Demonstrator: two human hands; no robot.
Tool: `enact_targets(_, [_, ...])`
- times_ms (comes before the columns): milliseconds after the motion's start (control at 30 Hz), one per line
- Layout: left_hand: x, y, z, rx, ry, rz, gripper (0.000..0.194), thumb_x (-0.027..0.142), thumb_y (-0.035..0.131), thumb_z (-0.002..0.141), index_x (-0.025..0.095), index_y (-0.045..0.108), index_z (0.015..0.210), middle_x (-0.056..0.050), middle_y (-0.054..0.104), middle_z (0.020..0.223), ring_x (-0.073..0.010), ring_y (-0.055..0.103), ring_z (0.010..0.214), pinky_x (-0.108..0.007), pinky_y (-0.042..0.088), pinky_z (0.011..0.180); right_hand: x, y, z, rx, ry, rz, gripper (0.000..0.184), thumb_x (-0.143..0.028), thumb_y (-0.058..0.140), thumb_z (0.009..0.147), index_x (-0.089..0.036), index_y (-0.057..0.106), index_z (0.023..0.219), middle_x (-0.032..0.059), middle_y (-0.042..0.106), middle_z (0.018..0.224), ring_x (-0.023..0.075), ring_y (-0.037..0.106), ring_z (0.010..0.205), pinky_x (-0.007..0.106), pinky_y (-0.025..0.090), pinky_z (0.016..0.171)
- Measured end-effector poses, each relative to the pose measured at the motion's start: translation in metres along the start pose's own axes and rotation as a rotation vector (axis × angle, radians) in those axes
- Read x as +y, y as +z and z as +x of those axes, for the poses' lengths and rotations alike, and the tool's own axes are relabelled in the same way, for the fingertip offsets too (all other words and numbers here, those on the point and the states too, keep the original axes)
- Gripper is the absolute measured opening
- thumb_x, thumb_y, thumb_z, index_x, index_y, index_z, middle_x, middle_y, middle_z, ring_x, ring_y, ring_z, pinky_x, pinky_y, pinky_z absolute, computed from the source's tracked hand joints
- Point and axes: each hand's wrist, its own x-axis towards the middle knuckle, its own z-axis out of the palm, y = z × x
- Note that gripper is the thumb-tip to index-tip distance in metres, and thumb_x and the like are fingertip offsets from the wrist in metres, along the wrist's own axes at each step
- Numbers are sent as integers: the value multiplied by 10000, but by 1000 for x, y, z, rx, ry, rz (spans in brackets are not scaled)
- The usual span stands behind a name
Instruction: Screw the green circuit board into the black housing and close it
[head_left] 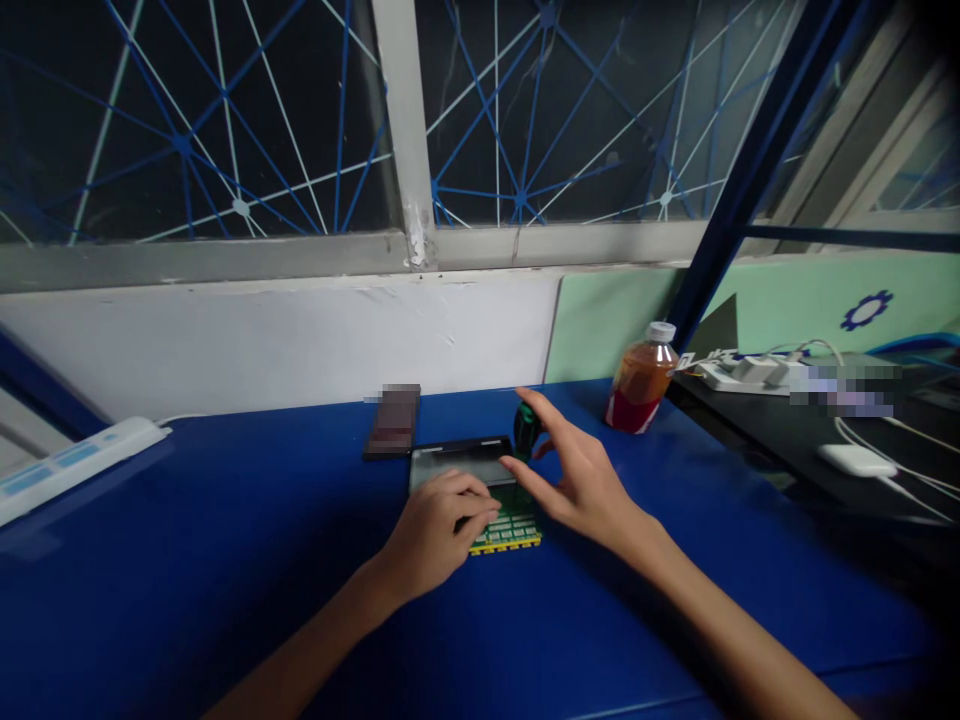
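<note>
A green circuit board [506,532] with rows of pale parts and a yellow toothed edge lies on the blue table. Bent over its left part, my left hand [442,520] is closed, its fingertips pressing on the board. A screwdriver [527,428] with a dark green and black handle stands upright above the board; its tip cannot be made out. Around that handle is my right hand [581,475], with thumb and index finger spread apart; whether the rear fingers touch it is unclear. Behind the board lies a dark, flat tray-like case [461,458], partly covered by my left hand.
A dark phone-like slab [394,420] lies behind on the blue table [225,560]. A drink bottle [643,380] stands at the back right. At far left is a white power strip [82,465]. Cables and a white adapter [855,460] occupy the black table on the right.
</note>
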Motion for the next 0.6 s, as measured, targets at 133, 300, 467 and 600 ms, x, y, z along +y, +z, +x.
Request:
enact_targets(133, [0, 0, 0, 2, -1, -4, 162, 180, 551, 882, 206, 705, 837, -22, 661, 876, -168, 579, 819, -316, 455, 747, 1, 0, 0, -21, 46, 82, 643, -254, 482, 890, -215, 173, 1452, 107, 522, 1222, 132, 578, 682, 349, 497, 777])
enact_targets(300, [0, 0, 0, 4, 6, -7, 177, 178, 542, 882, 206, 708, 824, -27, 663, 875, -169, 584, 822, -317, 460, 749, 4, 0, 0, 46, 43, -27, 642, -331, 559, 857, -210, 268, 1416, 73, 594, 1003, 168, 575, 706, 340, 493, 688])
enact_targets(467, [2, -2, 0, 7, -1, -9, 180, 187, 541, 884, 204, 710, 824, -29, 665, 872, -167, 589, 807, -316, 467, 746, 2, -1, 1, 11, 76, 47, 633, -290, 495, 873, -208, 216, 1435, 71, 585, 1018, 172, 570, 738, 356, 499, 732])
enact_targets(600, [2, -2, 0, 5, 5, -23, 178, 183, 548, 880, 208, 713, 818, -25, 675, 867, -169, 591, 810, -314, 466, 743, 3, -2, 2, 28, 88, 25, 622, -324, 507, 872, -211, 251, 1428, 59, 596, 935, 177, 575, 706, 359, 503, 696])
